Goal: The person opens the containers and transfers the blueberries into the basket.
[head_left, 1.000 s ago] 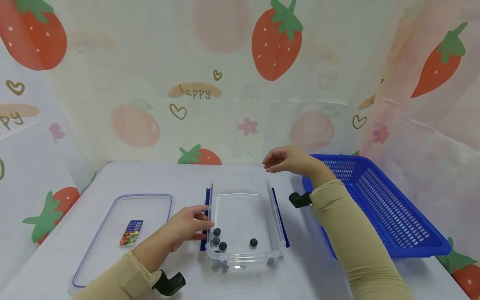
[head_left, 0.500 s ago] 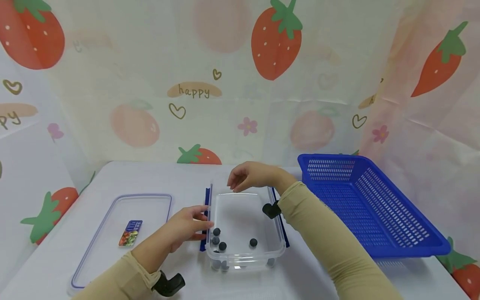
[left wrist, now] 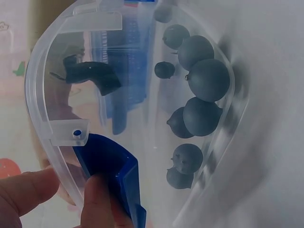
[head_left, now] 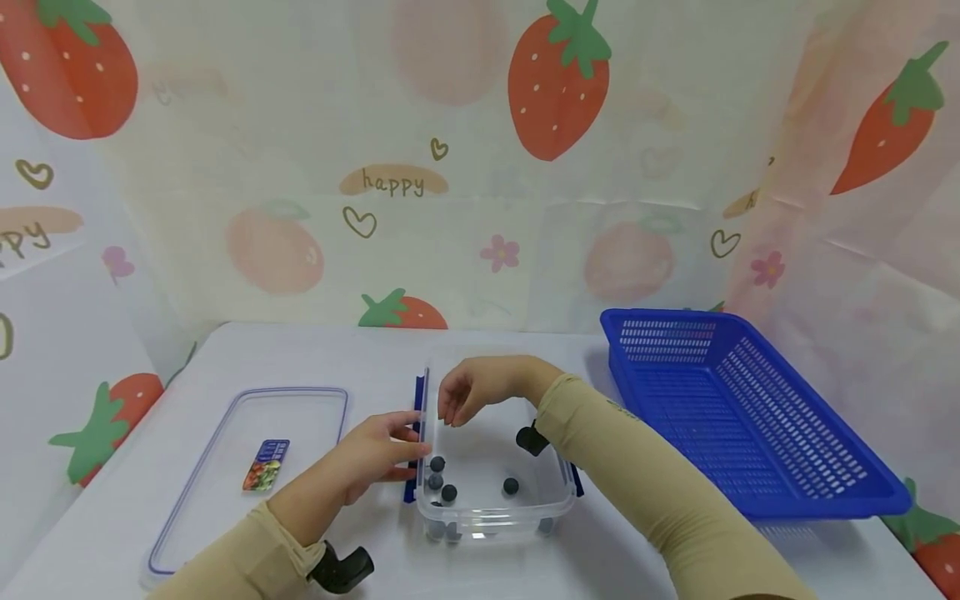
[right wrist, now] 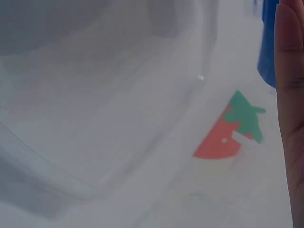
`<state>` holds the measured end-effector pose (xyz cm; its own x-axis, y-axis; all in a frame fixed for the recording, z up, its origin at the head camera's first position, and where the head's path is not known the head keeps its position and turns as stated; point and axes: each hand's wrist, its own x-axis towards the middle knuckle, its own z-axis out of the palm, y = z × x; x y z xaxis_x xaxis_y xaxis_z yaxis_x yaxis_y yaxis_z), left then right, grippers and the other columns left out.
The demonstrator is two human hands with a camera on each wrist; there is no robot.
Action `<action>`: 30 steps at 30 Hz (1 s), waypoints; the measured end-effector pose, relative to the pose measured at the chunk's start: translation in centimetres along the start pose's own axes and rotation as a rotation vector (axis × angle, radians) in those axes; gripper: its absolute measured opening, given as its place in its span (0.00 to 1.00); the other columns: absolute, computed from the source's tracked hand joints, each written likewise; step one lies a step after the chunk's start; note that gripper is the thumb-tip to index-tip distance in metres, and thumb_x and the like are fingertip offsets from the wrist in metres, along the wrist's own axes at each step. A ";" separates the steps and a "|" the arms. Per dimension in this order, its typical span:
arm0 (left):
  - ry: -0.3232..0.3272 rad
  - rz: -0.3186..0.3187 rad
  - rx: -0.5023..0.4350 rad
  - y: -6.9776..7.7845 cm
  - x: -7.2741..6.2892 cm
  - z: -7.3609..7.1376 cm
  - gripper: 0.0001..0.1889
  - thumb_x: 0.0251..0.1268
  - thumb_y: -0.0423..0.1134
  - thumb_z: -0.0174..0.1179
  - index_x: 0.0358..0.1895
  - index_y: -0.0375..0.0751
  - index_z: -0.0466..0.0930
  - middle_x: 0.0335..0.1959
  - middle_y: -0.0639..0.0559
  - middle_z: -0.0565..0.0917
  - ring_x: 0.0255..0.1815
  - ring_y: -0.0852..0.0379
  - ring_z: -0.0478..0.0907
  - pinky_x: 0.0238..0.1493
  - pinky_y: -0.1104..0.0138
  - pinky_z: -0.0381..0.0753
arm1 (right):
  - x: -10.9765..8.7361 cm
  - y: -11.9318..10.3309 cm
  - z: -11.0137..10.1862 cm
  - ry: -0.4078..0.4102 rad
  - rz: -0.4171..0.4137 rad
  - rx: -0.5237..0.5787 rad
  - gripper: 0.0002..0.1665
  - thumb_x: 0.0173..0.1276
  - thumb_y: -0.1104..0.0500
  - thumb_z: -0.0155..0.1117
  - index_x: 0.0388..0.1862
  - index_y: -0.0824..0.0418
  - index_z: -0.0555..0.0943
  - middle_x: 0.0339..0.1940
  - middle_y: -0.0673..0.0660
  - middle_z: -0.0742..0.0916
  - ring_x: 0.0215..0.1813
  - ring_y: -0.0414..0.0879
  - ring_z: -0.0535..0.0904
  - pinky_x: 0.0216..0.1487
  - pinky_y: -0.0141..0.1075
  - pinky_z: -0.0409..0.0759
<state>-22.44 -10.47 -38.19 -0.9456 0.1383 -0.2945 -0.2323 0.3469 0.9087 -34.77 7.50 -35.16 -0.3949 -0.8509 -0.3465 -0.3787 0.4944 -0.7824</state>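
Note:
A clear plastic box (head_left: 491,510) with blue side latches stands on the white table. Several small dark round balls (left wrist: 209,80) with little pointed nubs lie at its near end. My left hand (head_left: 378,450) grips the box's left rim, thumb on one side and fingers by the blue latch (left wrist: 114,166). Over the inside of the box is my right hand (head_left: 483,389), fingers bent loosely downward and nothing visible between them. In the right wrist view, only part of the right hand (right wrist: 290,104) shows at the right edge.
A blue perforated basket (head_left: 817,508) stands to the right. On the left lies a clear lid (head_left: 202,467) with a bluish rim and a colourful label (head_left: 266,465). A strawberry-print sheet (head_left: 300,167) hangs behind the table.
My right hand has moved left and down, from beside the basket's far left corner to over the inside of the box. The left hand has kept its hold on the rim.

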 end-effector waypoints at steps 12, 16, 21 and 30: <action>-0.027 0.009 -0.033 0.0 0.0 -0.2 0.32 0.56 0.37 0.63 0.66 0.39 0.63 0.47 0.42 0.72 0.43 0.53 0.77 0.41 0.59 0.82 | 1.9 0.8 1.2 -0.125 0.043 -0.028 0.13 0.57 0.73 0.62 0.43 0.67 0.82 0.39 0.62 0.84 0.37 0.43 0.79 0.47 0.32 0.79; -0.027 0.012 -0.041 -0.1 -0.1 -0.3 0.32 0.57 0.36 0.62 0.66 0.39 0.62 0.47 0.42 0.72 0.42 0.53 0.77 0.40 0.59 0.82 | 2.4 1.0 1.7 -0.134 0.064 -0.050 0.13 0.57 0.73 0.61 0.42 0.66 0.83 0.40 0.61 0.85 0.38 0.43 0.79 0.47 0.31 0.78; -0.021 0.013 -0.038 0.0 -0.3 -0.2 0.32 0.57 0.35 0.62 0.66 0.39 0.62 0.47 0.42 0.73 0.41 0.53 0.77 0.39 0.59 0.82 | 2.8 1.3 2.3 -0.131 0.089 -0.096 0.12 0.57 0.72 0.63 0.39 0.62 0.84 0.37 0.54 0.86 0.38 0.42 0.80 0.46 0.29 0.78; -0.016 0.017 -0.037 0.0 -0.3 -0.1 0.32 0.57 0.35 0.62 0.66 0.38 0.62 0.46 0.43 0.73 0.41 0.53 0.77 0.40 0.59 0.82 | 3.3 1.8 2.7 -0.119 0.137 -0.091 0.13 0.54 0.73 0.64 0.37 0.60 0.85 0.32 0.52 0.87 0.34 0.40 0.80 0.43 0.30 0.79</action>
<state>-22.20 -10.60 -38.04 -0.9458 0.1591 -0.2830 -0.2243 0.3101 0.9239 -34.50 5.07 -39.17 -0.3486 -0.7869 -0.5092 -0.4042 0.6163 -0.6758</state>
